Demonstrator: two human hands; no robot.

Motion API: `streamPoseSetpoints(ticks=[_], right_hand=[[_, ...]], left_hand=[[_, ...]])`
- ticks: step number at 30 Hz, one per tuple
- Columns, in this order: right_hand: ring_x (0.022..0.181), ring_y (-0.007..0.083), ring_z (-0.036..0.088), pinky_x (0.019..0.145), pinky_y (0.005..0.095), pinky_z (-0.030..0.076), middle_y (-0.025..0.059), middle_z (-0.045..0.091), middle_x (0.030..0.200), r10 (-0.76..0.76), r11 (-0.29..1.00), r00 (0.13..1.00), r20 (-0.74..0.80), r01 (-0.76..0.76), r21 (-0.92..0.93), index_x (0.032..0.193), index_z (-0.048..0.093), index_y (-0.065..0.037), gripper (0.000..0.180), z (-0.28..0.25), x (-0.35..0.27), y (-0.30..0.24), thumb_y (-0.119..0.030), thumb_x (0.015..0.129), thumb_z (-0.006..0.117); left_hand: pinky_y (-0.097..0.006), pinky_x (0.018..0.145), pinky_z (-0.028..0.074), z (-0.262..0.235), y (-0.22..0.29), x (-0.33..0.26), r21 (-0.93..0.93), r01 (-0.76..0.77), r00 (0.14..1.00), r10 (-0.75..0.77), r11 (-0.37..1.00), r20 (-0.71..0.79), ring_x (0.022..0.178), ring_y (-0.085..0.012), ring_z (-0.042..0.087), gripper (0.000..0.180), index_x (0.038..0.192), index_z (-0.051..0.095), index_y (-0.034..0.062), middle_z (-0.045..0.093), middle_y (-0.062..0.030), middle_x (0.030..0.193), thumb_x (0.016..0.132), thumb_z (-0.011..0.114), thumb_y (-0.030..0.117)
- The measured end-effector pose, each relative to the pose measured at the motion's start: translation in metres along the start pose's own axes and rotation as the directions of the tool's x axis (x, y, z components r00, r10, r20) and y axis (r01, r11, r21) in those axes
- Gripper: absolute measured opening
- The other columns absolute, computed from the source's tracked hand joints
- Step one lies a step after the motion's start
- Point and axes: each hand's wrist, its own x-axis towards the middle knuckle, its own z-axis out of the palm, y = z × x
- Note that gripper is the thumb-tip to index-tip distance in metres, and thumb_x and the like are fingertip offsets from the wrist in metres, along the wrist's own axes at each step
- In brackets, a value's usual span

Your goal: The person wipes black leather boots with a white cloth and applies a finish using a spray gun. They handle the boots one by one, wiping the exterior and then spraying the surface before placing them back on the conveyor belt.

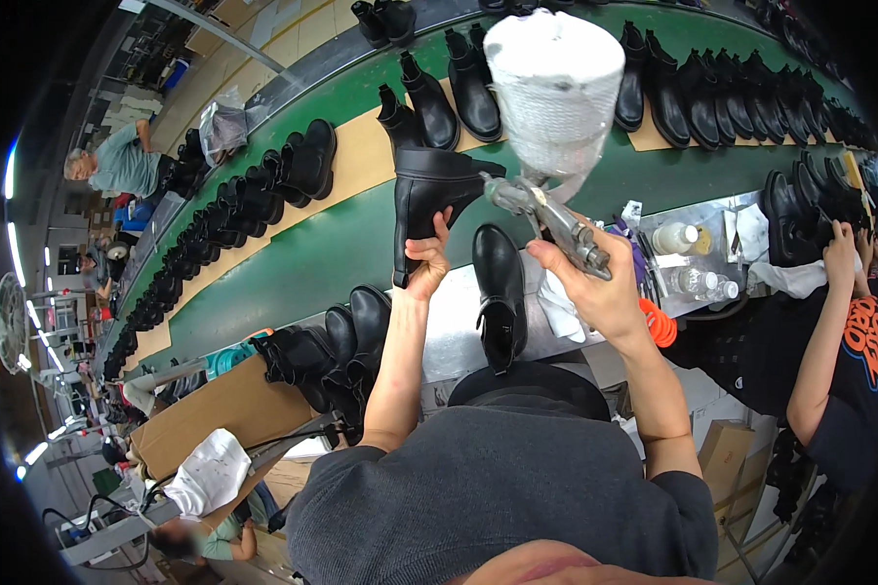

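My left hand (426, 263) is closed around the shaft of a black ankle boot (429, 177), held up on its side with the sole edge upward and the toe pointing right. In my right hand (600, 292) is a metal spray gun (553, 222), its nozzle close to the boot's toe. On top of the gun sits a cup (556, 93) wrapped in white cloth or tape. A second black boot (499, 278) stands on the metal bench edge between my forearms, toe away from me. The fingers on the gun's far side are partly hidden.
Rows of black boots (226, 210) line the green conveyor (361, 239). Several clear bottles (698, 283) and a white cloth (561, 307) lie right, by an orange coiled hose (658, 324). More boots (346, 336) crowd my left. A co-worker's hand (839, 255) handles boots at right.
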Motion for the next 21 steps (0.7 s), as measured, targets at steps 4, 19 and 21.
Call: streamPoseSetpoints(ticks=[4,19,21], right_hand=[[0.066,0.0049,0.050,0.059,0.0225,0.043,0.0024,0.062,0.072,0.024,0.999,1.000,-0.015,-0.023,0.036,0.118,0.062,0.004,0.041,-0.002,-0.006,-0.010,-0.010,0.081,0.074],[0.061,0.0027,0.046,0.054,0.0212,0.039,-0.0018,0.057,0.066,0.179,0.976,0.984,-0.022,-0.174,0.129,0.106,0.066,0.002,0.029,0.003,-0.003,0.009,-0.016,0.084,0.073],[0.061,0.0033,0.048,0.054,0.0221,0.039,-0.0018,0.059,0.066,0.139,0.983,0.989,-0.039,-0.133,0.130,0.101,0.066,0.002,0.027,0.000,-0.002,0.020,-0.018,0.085,0.073]], left_hand=[[-0.022,0.045,0.055,-0.001,0.002,0.000,-0.029,0.008,1.000,-0.008,1.000,0.019,0.054,-0.0192,0.062,0.058,0.135,0.035,-0.0136,0.058,-0.0313,0.109,0.085,0.057,0.006],[-0.023,0.041,0.052,-0.011,-0.007,0.002,-0.155,0.080,0.992,-0.063,0.985,0.112,0.052,-0.0209,0.061,0.062,0.136,0.035,-0.0117,0.059,-0.0300,0.107,0.079,0.057,-0.004],[-0.023,0.040,0.052,-0.011,-0.009,0.002,-0.144,0.088,0.989,-0.069,0.986,0.133,0.051,-0.0212,0.061,0.061,0.136,0.036,-0.0114,0.059,-0.0297,0.106,0.078,0.056,-0.008]])
